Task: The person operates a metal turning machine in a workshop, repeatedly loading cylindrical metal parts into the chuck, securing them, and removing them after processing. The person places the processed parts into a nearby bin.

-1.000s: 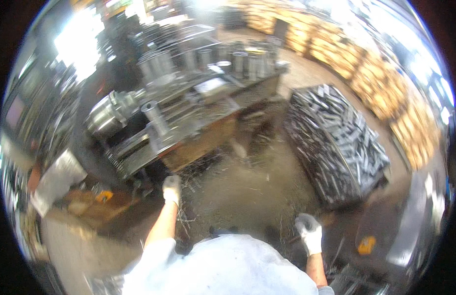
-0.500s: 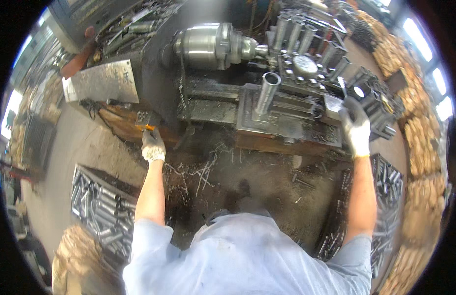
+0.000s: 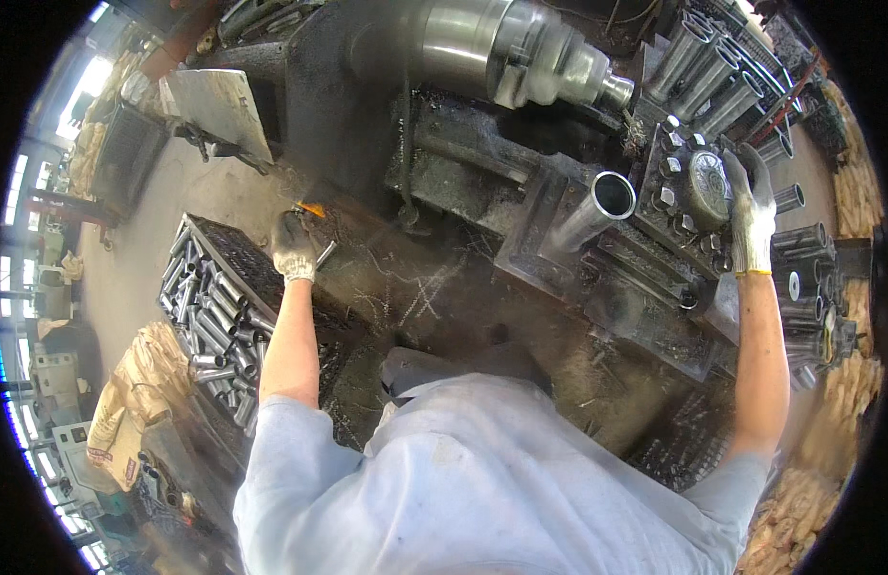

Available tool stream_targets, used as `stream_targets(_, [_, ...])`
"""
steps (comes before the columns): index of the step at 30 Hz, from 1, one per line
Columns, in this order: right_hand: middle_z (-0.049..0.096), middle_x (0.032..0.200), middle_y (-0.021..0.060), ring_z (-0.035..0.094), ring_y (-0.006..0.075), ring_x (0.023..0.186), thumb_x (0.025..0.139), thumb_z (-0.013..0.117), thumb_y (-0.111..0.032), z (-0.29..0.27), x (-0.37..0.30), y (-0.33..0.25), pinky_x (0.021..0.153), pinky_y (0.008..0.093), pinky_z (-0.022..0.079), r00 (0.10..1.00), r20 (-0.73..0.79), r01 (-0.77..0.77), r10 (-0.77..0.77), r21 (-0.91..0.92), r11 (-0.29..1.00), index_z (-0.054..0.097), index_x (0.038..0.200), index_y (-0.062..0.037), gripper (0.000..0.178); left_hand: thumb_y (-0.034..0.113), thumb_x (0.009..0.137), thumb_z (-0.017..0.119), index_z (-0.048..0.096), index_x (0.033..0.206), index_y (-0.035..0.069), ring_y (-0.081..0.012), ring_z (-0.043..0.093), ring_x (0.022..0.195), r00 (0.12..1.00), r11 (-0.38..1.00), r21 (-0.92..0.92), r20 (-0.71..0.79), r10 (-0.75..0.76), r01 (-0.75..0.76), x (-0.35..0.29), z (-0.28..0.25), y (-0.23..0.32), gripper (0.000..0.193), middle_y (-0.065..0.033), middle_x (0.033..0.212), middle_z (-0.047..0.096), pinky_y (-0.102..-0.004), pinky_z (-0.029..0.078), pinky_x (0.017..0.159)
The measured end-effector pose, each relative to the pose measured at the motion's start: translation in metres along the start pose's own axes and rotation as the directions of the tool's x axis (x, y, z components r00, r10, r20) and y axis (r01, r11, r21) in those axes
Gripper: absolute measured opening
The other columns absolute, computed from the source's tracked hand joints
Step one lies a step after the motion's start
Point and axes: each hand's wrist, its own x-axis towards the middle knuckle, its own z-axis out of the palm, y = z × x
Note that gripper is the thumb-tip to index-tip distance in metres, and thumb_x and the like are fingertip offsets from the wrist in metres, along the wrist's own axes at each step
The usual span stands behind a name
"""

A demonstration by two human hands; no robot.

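My left hand (image 3: 296, 247), in a grey and white work glove, is closed around something mostly hidden. An orange piece (image 3: 313, 209) shows just past its fingers, and a short metal rod (image 3: 326, 253) sticks out beside it. My right hand (image 3: 752, 211), gloved too, has its fingers stretched forward at the right edge of the round cap (image 3: 708, 182) on a lathe's tool post. Whether it touches the cap is hard to tell. A hollow steel tube (image 3: 592, 213) leans upward on the carriage, left of that tool post. Behind it, the lathe chuck (image 3: 492, 48) looks shiny.
Several larger steel tubes (image 3: 712, 81) stand behind the tool post, with more tubes (image 3: 803, 278) stacked at the right. A crate (image 3: 238, 254) of short metal tubes is near my left arm. Metal shavings (image 3: 425, 292) lie below the machine. Sacks (image 3: 142, 402) stand at lower left.
My view has turned, so the lathe looks larger and tilted. My right hand has moved from the pale block to the tool post's cap. The orange piece has stayed at my left hand.
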Motion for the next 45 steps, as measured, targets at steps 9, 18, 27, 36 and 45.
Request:
stream_targets(9, [0.075,0.13,0.0178,0.069,0.028,0.122,0.1,0.071,-0.047,-0.005,-0.001,-0.004,0.107,0.0362,0.049,0.997,-0.026,0.074,-0.079,-0.163,0.984,0.07,0.136,-0.0024,0.057,0.047,0.11,0.053,0.067,0.105,0.007,-0.0181,0.06,0.067,0.834,0.41,-0.729,0.433,-0.343,0.548,0.026,0.021,-0.025,0.043,-0.004,0.078,0.062,-0.0361,0.048,0.063])
stream_targets(18, [0.067,0.14,0.0182,0.065,0.0378,0.128,0.107,0.062,-0.035,-0.006,-0.006,-0.007,0.111,0.0416,0.048,0.98,0.006,0.189,-0.198,-0.319,0.929,0.071,0.134,-0.011,0.037,0.038,0.104,0.062,0.074,0.125,0.007,-0.0286,0.072,0.1,0.738,0.859,-0.085,0.559,-0.379,0.505,-0.208,0.072,-0.202,0.039,-0.0177,0.104,0.073,-0.0425,0.055,0.085])
stream_targets(27, [0.073,0.13,0.0236,0.07,0.0358,0.122,0.102,0.069,-0.045,-0.003,-0.021,-0.031,0.107,0.0411,0.05,0.997,-0.075,-0.012,-0.006,-0.247,0.969,0.066,0.138,-0.004,0.054,0.034,0.104,0.053,0.074,0.135,0.013,-0.0308,0.064,0.135,-0.171,0.812,0.169,0.935,-0.312,-0.559,-0.366,-0.017,-0.257,0.043,-0.0169,0.143,0.068,-0.0439,0.053,0.111])
stream_targets(36, [0.075,0.121,0.02,0.073,0.036,0.114,0.097,0.074,-0.043,-0.01,-0.022,-0.064,0.101,0.0425,0.054,0.992,-0.022,-0.122,0.12,-0.277,0.953,0.074,0.125,-0.0066,0.045,0.042,0.102,0.059,0.071,0.131,0.005,-0.0392,0.068,0.125,0.327,0.962,0.268,0.914,-0.24,-0.044,-0.209,0.05,-0.225,0.049,-0.0215,0.13,0.075,-0.0449,0.053,0.103])
stream_targets(45, [0.078,0.126,0.0127,0.074,0.0251,0.108,0.085,0.079,-0.043,0.067,0.072,-0.15,0.093,0.0392,0.059,0.42,0.886,0.308,0.194,-0.341,0.888,0.076,0.133,-0.0079,0.06,0.034,0.105,0.062,0.073,0.115,-0.001,-0.0264,0.072,0.087,0.397,0.926,0.106,0.882,-0.256,0.363,-0.143,0.138,-0.182,0.038,-0.0128,0.1,0.078,-0.0412,0.056,0.079])
